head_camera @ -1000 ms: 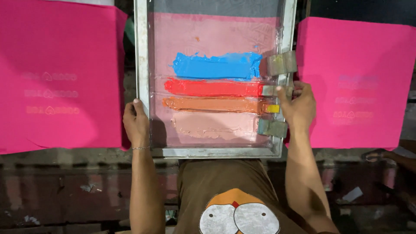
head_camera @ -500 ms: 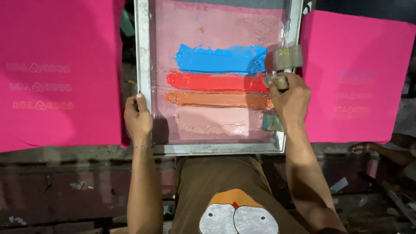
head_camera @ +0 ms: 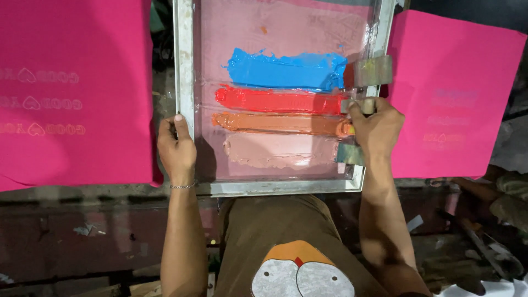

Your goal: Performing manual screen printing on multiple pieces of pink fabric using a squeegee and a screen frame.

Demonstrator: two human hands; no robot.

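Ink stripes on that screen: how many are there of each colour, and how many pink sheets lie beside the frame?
Blue ink stripe: 1
Red ink stripe: 1
Orange ink stripe: 1
Pale pink ink stripe: 1
Pink sheets: 2, left sheet and right sheet
Total: 6

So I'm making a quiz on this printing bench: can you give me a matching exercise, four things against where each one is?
Things:
1. blue ink
2. pale pink ink
3. left hand
4. right hand

Places:
A. stripe nearest the person
B. on the screen frame's left rail
C. stripe farthest from the person
D. at the stripes' right ends, on the squeegee

Pairs: 1-C, 2-A, 3-B, 4-D
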